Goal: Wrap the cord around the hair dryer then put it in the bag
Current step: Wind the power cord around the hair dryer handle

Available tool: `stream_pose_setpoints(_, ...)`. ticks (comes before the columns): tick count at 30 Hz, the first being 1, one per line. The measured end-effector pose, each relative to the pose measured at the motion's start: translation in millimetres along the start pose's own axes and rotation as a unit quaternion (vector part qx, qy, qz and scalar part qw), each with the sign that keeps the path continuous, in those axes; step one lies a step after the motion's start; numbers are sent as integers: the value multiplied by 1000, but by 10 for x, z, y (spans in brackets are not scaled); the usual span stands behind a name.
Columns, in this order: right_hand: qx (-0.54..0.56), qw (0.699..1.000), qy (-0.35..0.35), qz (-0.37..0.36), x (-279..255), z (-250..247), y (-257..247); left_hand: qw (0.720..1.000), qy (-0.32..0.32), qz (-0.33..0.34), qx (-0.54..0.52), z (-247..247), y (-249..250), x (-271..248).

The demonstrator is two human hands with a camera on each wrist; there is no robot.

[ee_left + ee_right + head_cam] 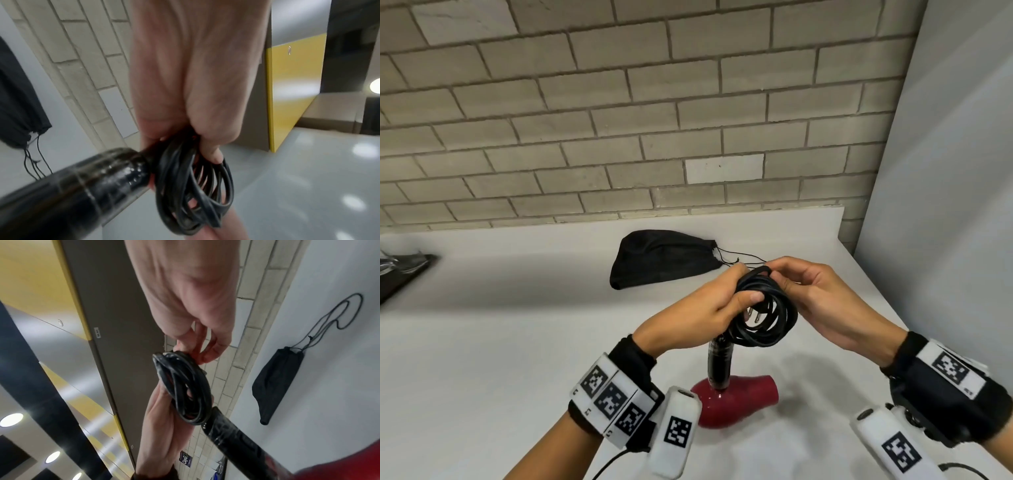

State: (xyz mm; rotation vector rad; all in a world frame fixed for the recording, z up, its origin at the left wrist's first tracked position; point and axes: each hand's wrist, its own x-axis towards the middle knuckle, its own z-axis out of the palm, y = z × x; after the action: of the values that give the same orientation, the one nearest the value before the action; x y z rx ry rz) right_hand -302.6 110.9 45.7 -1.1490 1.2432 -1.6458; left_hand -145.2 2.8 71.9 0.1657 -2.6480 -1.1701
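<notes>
A red hair dryer (739,399) with a black handle (719,363) hangs handle-up above the white counter (517,342). Its black cord (765,313) is coiled into several loops at the handle's end, with the plug prongs showing inside the coil. My left hand (709,305) grips the coil and the handle's end (72,190) together. My right hand (815,298) pinches the top loop of the cord (180,369) between thumb and fingertips. The black drawstring bag (664,262) lies flat on the counter behind my hands, its mouth and strings to the right.
A brick wall (619,120) runs behind the counter. A grey partition (945,171) stands at the right, past the counter's edge. A dark object (404,270) lies at the counter's far left. Beyond the counter are yellow panels (292,89) and a shiny floor.
</notes>
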Motion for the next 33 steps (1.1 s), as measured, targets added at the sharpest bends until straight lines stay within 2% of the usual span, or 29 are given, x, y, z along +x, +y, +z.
stream_pose_setpoints(8, 72, 992, -4, 101, 35, -4, 158, 997, 50, 20, 50, 145, -172, 58)
stream_pose_setpoints(12, 100, 984, -15, 144, 73, -99, 129, 995, 86, 33, 36, 217, -219, 55)
stream_pose_setpoints(16, 124, 979, -41, 156, 67, -64, 101, 990, 138, 26, 26, 267, -251, 113)
stream_pose_setpoints(20, 77, 986, -34, 144, 49, -59, 107, 985, 170, -5, 20, 343, -257, 167)
stream_pose_setpoints(23, -56, 989, -81, 111, -31, -67, 110, 980, 188, 6, 61, 357, -333, 184)
stream_pose_setpoints(25, -189, 971, -107, 104, -86, -93, 134, 980, 188, 0, 67, 330, -373, 179)
stream_pose_setpoints(27, -306, 948, -55, 70, -129, -69, 149, 980, 189, -12, 62, 302, -394, 175)
stream_pose_setpoints(29, -367, 930, 2, -24, -176, 31, 155, 979, 196, -20, 43, 286, -397, 178)
stream_pose_setpoints(30, -407, 909, 11, -84, -197, 69, 181, 979, 199, -23, 32, 284, -391, 184)
stream_pose_setpoints(31, -466, 874, 14, -138, -210, 99, 207, 979, 200, -25, 23, 284, -379, 186)
stream_pose_setpoints(33, -585, 783, 32, -208, -219, 135, 231, 980, 199, -27, 11, 278, -363, 190)
